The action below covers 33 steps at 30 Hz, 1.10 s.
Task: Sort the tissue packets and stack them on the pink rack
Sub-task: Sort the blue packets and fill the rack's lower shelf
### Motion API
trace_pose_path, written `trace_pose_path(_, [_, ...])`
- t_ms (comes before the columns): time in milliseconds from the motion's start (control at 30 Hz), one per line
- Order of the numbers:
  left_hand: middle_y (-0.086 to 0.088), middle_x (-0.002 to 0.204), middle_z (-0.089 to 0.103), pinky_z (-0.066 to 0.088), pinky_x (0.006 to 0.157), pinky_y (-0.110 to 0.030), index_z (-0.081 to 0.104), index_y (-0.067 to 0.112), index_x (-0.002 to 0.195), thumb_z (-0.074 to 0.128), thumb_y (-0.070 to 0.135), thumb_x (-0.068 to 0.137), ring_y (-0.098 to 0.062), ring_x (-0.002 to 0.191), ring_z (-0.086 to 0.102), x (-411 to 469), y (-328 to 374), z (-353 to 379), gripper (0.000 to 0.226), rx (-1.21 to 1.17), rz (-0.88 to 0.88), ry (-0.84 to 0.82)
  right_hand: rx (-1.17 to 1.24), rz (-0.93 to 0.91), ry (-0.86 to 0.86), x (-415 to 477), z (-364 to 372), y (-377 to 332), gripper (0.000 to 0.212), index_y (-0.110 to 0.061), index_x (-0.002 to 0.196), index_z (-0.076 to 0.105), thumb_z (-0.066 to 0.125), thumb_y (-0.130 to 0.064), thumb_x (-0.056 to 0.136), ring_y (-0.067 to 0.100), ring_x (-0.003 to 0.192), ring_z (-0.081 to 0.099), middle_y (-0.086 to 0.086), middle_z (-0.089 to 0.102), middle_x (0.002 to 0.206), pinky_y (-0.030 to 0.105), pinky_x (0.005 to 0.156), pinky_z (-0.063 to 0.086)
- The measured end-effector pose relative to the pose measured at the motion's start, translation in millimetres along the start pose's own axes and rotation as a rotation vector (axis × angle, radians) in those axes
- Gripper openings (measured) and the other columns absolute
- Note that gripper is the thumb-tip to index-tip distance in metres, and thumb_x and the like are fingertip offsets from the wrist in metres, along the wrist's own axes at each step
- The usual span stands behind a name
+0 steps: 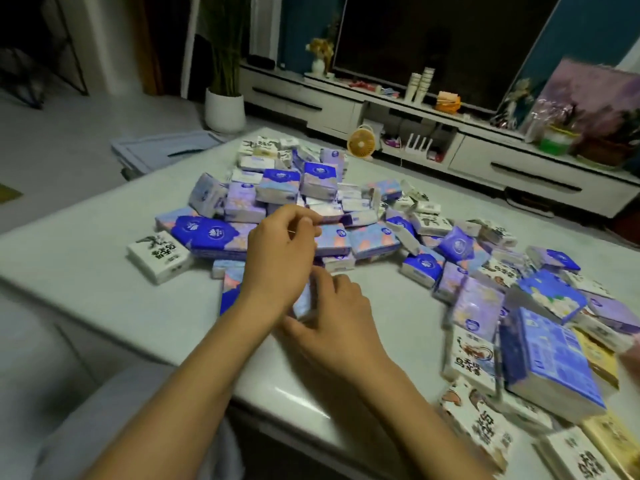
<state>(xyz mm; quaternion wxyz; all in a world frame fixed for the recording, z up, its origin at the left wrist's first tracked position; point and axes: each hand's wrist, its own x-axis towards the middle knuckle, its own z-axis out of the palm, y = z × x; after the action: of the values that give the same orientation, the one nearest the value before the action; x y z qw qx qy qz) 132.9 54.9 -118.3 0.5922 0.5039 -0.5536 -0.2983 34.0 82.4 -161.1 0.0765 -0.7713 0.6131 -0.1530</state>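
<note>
Heap of small blue, purple and white plastic tissue packets (311, 188) lies loose across the middle of the glossy grey-white table (86, 271).

Left hand (280, 251) is at the heap's near edge, fingers curled. Thumb and forefinger pinch the end of a flat purple packet (334, 220) lying on top of the heap; blur softens the contact.

Right hand (336, 317) is just in front of the heap, nearer the person, under the left wrist. Its fingers are curled round a small pale purple packet (304, 301) that sits low over the table and is partly hidden by the left wrist. The forearms cross close together.

White rectangular packet with black print (159, 256) lies flat at the heap's left end, touching the blue packets beside it.

To the right of the heap, more packets trail toward the near right corner. There a large blue rectangular packet (550, 362) rests tilted on top of white and yellow ones.

Small round orange fan (360, 145) stands just behind the heap at the table's far edge.

Beyond the heap are a long white TV cabinet (294, 102) and, to its left, a white round plant pot (224, 110) on the floor.
</note>
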Motion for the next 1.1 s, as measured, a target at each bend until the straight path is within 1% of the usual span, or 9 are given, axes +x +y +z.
trace_pose_path(133, [0.008, 0.076, 0.063, 0.05, 0.06, -0.014, 0.06, 0.018, 0.084, 0.045, 0.003, 0.092, -0.005, 0.067, 0.06, 13.2, 0.8, -6.4, 0.022, -0.068, -0.118, -0.014, 0.025, 0.016, 0.055, 8.7, 5.3, 3.7, 0.061, -0.026, 0.127, 0.039, 0.046, -0.055, 0.075, 0.024, 0.106, 0.045, 0.004, 0.05, 0.114, 0.033, 0.086, 0.038])
trace_pose_path(233, [0.006, 0.078, 0.064, 0.054, 0.076, -0.03, 0.059, 0.025, 0.077, 0.051, 0.008, 0.09, -0.016, 0.078, 0.063, 17.5, -2.0, -8.9, 0.023, -0.073, -0.153, -0.024, 0.182, 0.059, 0.147, 8.4, -3.8, 19.2, 0.053, -0.024, 0.114, 0.05, 0.057, -0.045, 0.065, 0.019, 0.101, 0.051, 0.0, 0.054, 0.104, 0.029, 0.081, 0.042])
trace_pose_path(300, [0.001, 0.084, 0.064, 0.052, 0.086, -0.041, 0.06, 0.021, 0.085, 0.059, 0.017, 0.087, -0.02, 0.087, 0.062, 17.6, -3.1, -8.3, 0.004, -0.093, -0.186, -0.009, 0.357, 0.082, 0.343, 8.3, -13.9, 18.7, 0.044, -0.027, 0.101, 0.051, 0.061, -0.042, 0.061, 0.012, 0.094, 0.054, -0.006, 0.056, 0.098, 0.02, 0.075, 0.042])
trace_pose_path(433, [-0.008, 0.106, 0.066, 0.054, 0.085, -0.035, 0.054, 0.011, 0.112, 0.071, 0.027, 0.078, -0.019, 0.093, 0.066, 8.7, 0.5, -2.0, 0.041, -0.346, -0.44, -0.11, 0.461, -0.003, 0.588, 19.1, -25.2, -8.5, 0.045, -0.022, 0.105, 0.053, 0.065, -0.039, 0.065, 0.009, 0.092, 0.054, -0.006, 0.058, 0.099, 0.019, 0.079, 0.044])
trace_pose_path(567, [-0.016, 0.087, 0.067, 0.057, 0.066, -0.039, 0.06, 0.008, 0.09, 0.059, 0.004, 0.086, -0.023, 0.069, 0.065, 12.5, 3.4, -10.4, 0.005, -0.693, -0.615, 0.047, 0.471, -0.13, 0.491, 36.3, -16.3, -31.6, 0.055, -0.016, 0.119, 0.052, 0.064, -0.036, 0.069, 0.017, 0.103, 0.053, -0.002, 0.059, 0.111, 0.033, 0.089, 0.045])
trace_pose_path(667, [-0.014, 0.088, 0.064, 0.057, 0.06, -0.032, 0.058, 0.006, 0.095, 0.056, 0.003, 0.088, -0.02, 0.068, 0.064, 24.4, -4.3, -30.1, 0.008, -0.675, -0.56, 0.293, 0.47, -0.096, 0.429, 49.0, -4.1, -29.1, 0.056, -0.016, 0.123, 0.05, 0.062, -0.032, 0.071, 0.019, 0.113, 0.048, 0.0, 0.056, 0.118, 0.033, 0.097, 0.038])
trace_pose_path(767, [-0.009, 0.091, 0.062, 0.056, 0.059, -0.024, 0.055, 0.013, 0.082, 0.053, 0.004, 0.09, -0.021, 0.079, 0.063, 31.1, -11.9, -44.6, 0.012, -0.66, -0.513, 0.42, 0.401, -0.019, 0.349, 56.2, 10.7, -29.5, 0.052, -0.017, 0.125, 0.05, 0.064, -0.023, 0.075, 0.023, 0.116, 0.045, 0.006, 0.053, 0.121, 0.033, 0.098, 0.037])
trace_pose_path(900, [-0.004, 0.077, 0.061, 0.056, 0.059, -0.023, 0.053, 0.014, 0.076, 0.052, 0.004, 0.088, -0.009, 0.057, 0.063, 31.7, -11.5, -43.9, 0.016, -0.645, -0.518, 0.368, 0.213, 0.041, 0.295, 59.7, 27.5, -40.5, 0.056, -0.021, 0.123, 0.048, 0.064, -0.048, 0.076, 0.027, 0.11, 0.046, 0.007, 0.044, 0.116, 0.036, 0.091, 0.042])
trace_pose_path(1100, [-0.011, 0.083, 0.065, 0.055, 0.077, -0.042, 0.056, 0.009, 0.088, 0.056, 0.012, 0.087, -0.022, 0.067, 0.063, 32.5, -7.8, -39.0, 0.003, -0.563, -0.563, 0.169, 0.261, 0.11, 0.355, 56.2, 23.3, -30.8, 0.047, -0.017, 0.113, 0.05, 0.066, -0.035, 0.073, 0.026, 0.102, 0.048, 0.006, 0.048, 0.108, 0.036, 0.083, 0.043])
